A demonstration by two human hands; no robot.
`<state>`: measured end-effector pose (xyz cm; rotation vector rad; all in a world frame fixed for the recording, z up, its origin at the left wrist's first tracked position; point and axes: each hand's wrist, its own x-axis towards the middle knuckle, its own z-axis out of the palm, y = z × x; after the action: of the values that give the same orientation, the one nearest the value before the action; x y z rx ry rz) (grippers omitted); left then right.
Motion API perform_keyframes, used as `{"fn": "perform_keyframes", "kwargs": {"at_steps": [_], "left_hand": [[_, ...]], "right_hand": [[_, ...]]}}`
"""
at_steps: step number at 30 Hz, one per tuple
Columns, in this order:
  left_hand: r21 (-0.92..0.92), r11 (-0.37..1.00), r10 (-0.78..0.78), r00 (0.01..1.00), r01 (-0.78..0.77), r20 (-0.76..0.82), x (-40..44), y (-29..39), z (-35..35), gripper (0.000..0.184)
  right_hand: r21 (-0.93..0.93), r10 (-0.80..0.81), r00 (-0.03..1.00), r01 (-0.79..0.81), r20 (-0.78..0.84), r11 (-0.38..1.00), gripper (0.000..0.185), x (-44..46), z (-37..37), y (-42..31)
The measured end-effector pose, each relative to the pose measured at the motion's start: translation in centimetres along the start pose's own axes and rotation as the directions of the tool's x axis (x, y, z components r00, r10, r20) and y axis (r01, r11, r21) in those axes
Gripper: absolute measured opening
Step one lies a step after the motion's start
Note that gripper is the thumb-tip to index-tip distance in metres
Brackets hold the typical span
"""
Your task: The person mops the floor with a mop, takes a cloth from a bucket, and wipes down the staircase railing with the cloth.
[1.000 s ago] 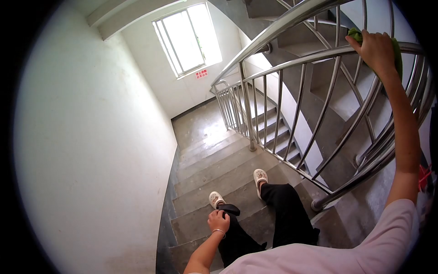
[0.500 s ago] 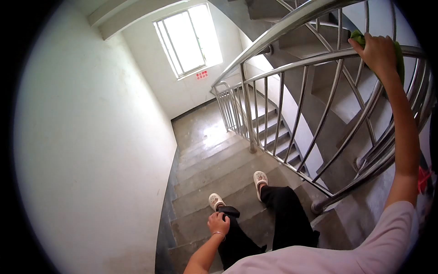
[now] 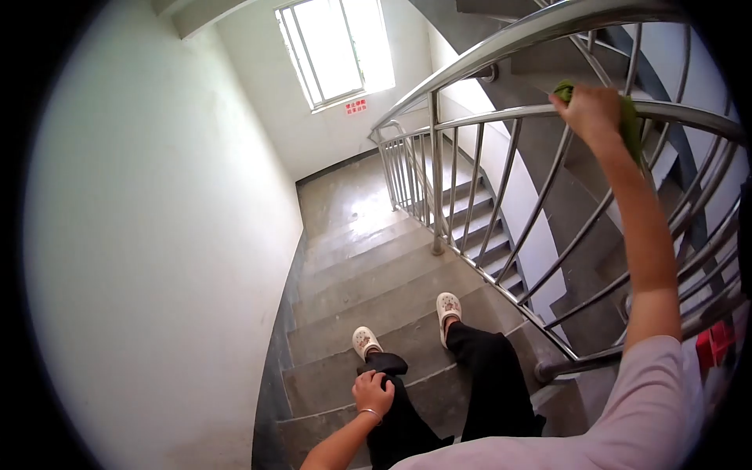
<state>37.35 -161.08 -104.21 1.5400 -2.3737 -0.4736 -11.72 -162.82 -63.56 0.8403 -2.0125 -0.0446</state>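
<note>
At the upper right, my right hand [image 3: 593, 113] is closed around a green cloth [image 3: 629, 129], pressed on the middle rail [image 3: 540, 112] of the metal railing. The thicker top handrail [image 3: 540, 30] runs above it. My left hand [image 3: 374, 393], with a bracelet at the wrist, rests on my black-trousered knee [image 3: 399, 415], its fingers curled over the cloth of the trousers. Both feet, in white clogs [image 3: 449, 307], are on the stairs [image 3: 352, 337].
A white wall [image 3: 157, 251] rises on the left. The steps lead down to a landing [image 3: 345, 192] below a window [image 3: 333, 51] and a red notice [image 3: 356, 106]. Another flight [image 3: 478, 207] lies beyond the railing. A red object [image 3: 714, 345] is at the right edge.
My right hand and the green cloth have moved left along the middle rail. The view has shifted slightly, with the window now higher. My left hand stays on the knee.
</note>
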Motion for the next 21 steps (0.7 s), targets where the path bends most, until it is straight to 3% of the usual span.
{"fn": "perform_keyframes", "kwargs": {"at_steps": [7,9,10,12,13,14,16,21], "left_hand": [[0.007,1.000,0.005,1.000,-0.005,0.006,0.3,0.6,-0.7,0.023],[0.003,1.000,-0.012,1.000,0.012,0.017,0.4,0.8,-0.7,0.023],[-0.007,1.000,-0.021,0.999,0.022,0.027,0.5,0.7,-0.6,0.023],[0.013,1.000,0.014,1.000,-0.014,-0.016,0.6,0.7,-0.7,0.022],[0.032,0.998,0.060,0.997,-0.059,-0.051,0.9,0.6,-0.8,0.020],[0.035,0.998,0.057,0.997,-0.055,-0.056,1.3,0.6,-0.8,0.020],[0.045,0.998,-0.043,0.974,0.034,0.222,1.9,0.5,-1.0,0.020],[-0.049,0.991,0.122,0.992,-0.124,-0.036,1.4,-0.5,0.7,0.021]], "right_hand": [[0.003,0.002,0.989,-0.002,0.146,1.000,0.047,2.5,10.6,-10.0],[-0.021,-0.026,0.959,0.033,0.281,0.999,0.049,3.2,12.3,-12.2],[-0.011,-0.033,0.960,0.038,0.277,0.999,0.049,3.3,13.7,-13.2],[0.054,-0.028,0.998,0.025,0.059,0.998,0.046,3.6,16.5,-14.4],[0.016,-0.011,0.983,0.008,0.182,1.000,0.046,3.7,16.4,-15.1],[0.022,-0.012,0.984,0.008,0.180,1.000,0.046,3.9,16.6,-15.5],[-0.014,-0.047,0.954,0.053,0.296,0.998,0.051,4.1,17.0,-15.8],[0.037,-0.089,0.970,0.083,0.227,0.996,0.053,3.3,16.2,-15.1]]}}
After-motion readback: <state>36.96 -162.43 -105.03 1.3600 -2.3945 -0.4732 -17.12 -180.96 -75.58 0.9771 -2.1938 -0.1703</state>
